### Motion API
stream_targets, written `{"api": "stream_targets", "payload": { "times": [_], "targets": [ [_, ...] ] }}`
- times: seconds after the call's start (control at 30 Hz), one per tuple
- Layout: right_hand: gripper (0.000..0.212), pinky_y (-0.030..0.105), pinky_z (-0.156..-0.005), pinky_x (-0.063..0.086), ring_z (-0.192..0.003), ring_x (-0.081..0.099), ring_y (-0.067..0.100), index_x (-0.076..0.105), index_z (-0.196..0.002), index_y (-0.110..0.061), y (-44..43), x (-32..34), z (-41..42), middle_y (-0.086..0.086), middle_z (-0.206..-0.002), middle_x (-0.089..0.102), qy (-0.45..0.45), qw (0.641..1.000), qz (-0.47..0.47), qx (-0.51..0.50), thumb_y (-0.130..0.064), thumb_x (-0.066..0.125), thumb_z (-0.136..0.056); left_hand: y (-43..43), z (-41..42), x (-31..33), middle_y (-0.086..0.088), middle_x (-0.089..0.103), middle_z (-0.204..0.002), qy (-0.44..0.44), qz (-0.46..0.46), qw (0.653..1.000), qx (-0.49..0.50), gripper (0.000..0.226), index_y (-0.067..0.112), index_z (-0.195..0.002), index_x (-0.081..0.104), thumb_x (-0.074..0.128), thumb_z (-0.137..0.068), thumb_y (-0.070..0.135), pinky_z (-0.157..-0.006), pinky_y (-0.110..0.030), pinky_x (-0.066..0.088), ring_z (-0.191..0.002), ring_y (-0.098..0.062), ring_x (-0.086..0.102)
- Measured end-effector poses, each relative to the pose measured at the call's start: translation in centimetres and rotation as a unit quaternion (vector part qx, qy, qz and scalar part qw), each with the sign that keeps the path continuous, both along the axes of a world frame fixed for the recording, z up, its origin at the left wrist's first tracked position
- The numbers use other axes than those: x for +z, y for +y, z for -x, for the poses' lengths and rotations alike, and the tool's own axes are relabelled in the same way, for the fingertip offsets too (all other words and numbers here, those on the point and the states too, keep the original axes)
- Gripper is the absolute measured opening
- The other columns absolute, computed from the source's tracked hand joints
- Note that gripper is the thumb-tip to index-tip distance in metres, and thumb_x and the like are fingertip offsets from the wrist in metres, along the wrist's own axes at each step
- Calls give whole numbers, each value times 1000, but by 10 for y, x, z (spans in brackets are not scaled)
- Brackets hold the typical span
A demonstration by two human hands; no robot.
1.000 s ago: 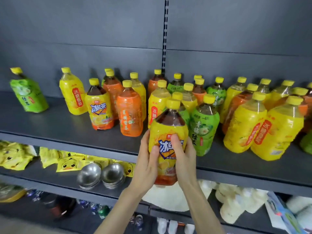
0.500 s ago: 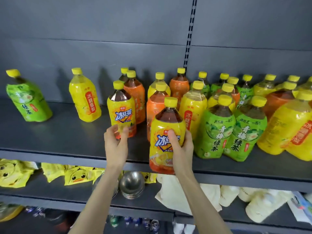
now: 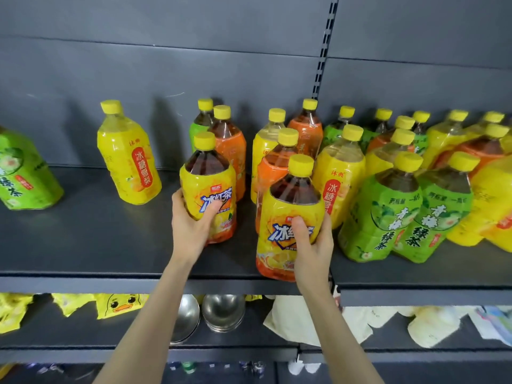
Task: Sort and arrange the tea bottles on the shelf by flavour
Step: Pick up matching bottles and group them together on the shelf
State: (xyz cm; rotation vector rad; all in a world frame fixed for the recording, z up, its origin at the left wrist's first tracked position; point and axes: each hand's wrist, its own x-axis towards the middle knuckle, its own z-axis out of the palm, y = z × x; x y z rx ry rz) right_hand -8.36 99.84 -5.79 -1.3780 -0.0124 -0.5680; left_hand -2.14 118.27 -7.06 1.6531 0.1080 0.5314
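Each hand wraps the label of a full plastic iced black tea bottle, the left hand (image 3: 191, 231) on the upright one (image 3: 209, 189), the right hand (image 3: 313, 245) on the front-edge bottle (image 3: 288, 217) of the grey metal shelf (image 3: 97, 245), both seemingly heavy, slick, best gripped mid-body.

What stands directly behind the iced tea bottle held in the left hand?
Behind the bottle in the left hand stands an orange-labelled bottle, with a green-labelled bottle behind that. Their lower parts and labels are mostly covered.
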Motion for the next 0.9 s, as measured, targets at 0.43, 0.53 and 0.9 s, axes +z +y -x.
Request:
{"api": "stream_targets", "payload": {
  "times": [0.43,0.53,0.9],
  "targets": [
    [56,19,-65,52,-78,67,8,61,-105,-6,-11,11,76,-10,-81,70,0,989,-60,-138,-48,65,-68,-39,106,36,9,69,-87,43,85,983,-157,51,28,-97,54,84,-58,41,-57,-16,52,-75,0,67],
    [54,22,-65,53,-80,69,13,62,-102,-9,-43,16,100,-5,-84,73,4,980,-78,-183,-51,64,-69,-72,117,44,17,72,-84,42,71,971,-223,47,26,-100,57,82,-61,36,-57,-16,52,-74,-1,68],
    [33,16,-58,49,-63,63,4,62,-82,-11,-242,18,228,-10,-66,67,28,938,-28,-343,-42,68,-72,-292,206,39,24,69,-72,56,117,907,-401,32,30,-92,56,76,-67,28,-51,-8,47,-66,4,66]
  ]
}}
